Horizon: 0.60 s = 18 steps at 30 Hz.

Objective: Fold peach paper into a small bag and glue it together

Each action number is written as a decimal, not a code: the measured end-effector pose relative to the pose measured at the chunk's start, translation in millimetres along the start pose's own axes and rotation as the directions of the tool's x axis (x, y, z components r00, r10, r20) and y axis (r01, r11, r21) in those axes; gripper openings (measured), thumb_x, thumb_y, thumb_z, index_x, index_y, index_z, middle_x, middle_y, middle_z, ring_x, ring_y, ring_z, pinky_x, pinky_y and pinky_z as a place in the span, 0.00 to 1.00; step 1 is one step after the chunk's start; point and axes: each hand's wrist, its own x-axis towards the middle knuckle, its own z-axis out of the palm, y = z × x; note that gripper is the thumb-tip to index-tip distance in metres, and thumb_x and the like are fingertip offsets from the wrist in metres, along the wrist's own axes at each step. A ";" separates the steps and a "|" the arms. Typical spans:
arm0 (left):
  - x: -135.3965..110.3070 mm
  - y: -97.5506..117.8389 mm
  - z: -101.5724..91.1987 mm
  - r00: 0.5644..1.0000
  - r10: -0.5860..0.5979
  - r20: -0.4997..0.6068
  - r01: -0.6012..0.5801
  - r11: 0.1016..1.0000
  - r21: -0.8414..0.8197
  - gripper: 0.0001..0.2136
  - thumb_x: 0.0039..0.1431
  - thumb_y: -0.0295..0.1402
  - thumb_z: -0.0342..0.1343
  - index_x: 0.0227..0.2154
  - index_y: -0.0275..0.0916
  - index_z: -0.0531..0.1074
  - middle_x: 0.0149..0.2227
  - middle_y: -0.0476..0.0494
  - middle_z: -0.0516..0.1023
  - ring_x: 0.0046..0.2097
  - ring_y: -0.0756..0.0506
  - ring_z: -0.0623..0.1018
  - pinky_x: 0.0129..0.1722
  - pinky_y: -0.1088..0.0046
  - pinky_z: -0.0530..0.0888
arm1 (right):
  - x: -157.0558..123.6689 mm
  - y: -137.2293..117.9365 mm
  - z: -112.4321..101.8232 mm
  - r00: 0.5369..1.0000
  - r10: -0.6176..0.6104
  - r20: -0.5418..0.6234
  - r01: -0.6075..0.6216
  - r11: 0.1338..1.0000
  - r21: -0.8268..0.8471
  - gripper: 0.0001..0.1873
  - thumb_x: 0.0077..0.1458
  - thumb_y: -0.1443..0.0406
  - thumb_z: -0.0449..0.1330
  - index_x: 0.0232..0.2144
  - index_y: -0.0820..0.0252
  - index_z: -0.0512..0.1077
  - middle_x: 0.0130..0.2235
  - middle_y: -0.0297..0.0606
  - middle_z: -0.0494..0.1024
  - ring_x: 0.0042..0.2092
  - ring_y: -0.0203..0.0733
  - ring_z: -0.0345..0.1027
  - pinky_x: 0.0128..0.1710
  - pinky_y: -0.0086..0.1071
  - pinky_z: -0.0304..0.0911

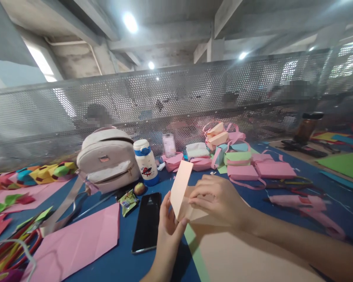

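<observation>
A folded piece of peach paper point(181, 186) stands tilted between my hands, its tall flap raised. My left hand point(170, 223) grips it from below, thumb in front and fingers behind. From the right, my right hand point(219, 199) has its fingers pinched together at the paper's inner fold; the fingertips are partly hidden. Beneath both hands lies a large peach sheet point(247, 254) with a green sheet point(197, 250) showing along its left edge. A black phone point(147, 223) rests just left of my left hand.
Behind stand a pale backpack point(108, 160), a white-and-blue bottle point(146, 162) and several folded paper bags point(242, 172). A pink glue gun point(306, 207) lies right. Pink paper point(82, 243) and scissors point(20, 250) lie left. A perforated metal screen point(176, 90) borders the table.
</observation>
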 end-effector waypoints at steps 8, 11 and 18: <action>-1.4 2.8 3.1 1.000 0.002 0.007 -0.002 1.000 -0.014 0.36 0.49 0.44 0.68 0.59 0.46 0.61 0.58 0.36 0.72 0.59 0.33 0.73 0.53 0.62 0.74 | 6.3 -8.3 2.2 0.988 0.151 0.026 -0.153 0.985 0.075 0.05 0.50 0.65 0.71 0.26 0.56 0.78 0.26 0.27 0.77 0.29 0.33 0.65 0.29 0.28 0.51; -1.7 2.9 2.8 1.000 0.003 0.004 -0.003 1.000 0.012 0.36 0.49 0.45 0.67 0.60 0.45 0.60 0.59 0.36 0.71 0.60 0.32 0.72 0.53 0.62 0.75 | 6.1 -8.4 4.4 0.983 0.173 0.056 -0.178 0.978 0.109 0.04 0.53 0.64 0.69 0.28 0.56 0.78 0.28 0.28 0.78 0.29 0.32 0.66 0.29 0.27 0.51; -0.6 0.9 -0.5 1.000 -0.001 -0.005 0.001 0.999 0.039 0.35 0.50 0.45 0.66 0.60 0.45 0.61 0.59 0.36 0.71 0.60 0.33 0.71 0.54 0.62 0.74 | 4.0 -6.1 6.0 0.995 0.088 0.037 -0.089 0.996 0.030 0.08 0.61 0.63 0.62 0.30 0.58 0.78 0.30 0.33 0.79 0.31 0.34 0.68 0.30 0.28 0.53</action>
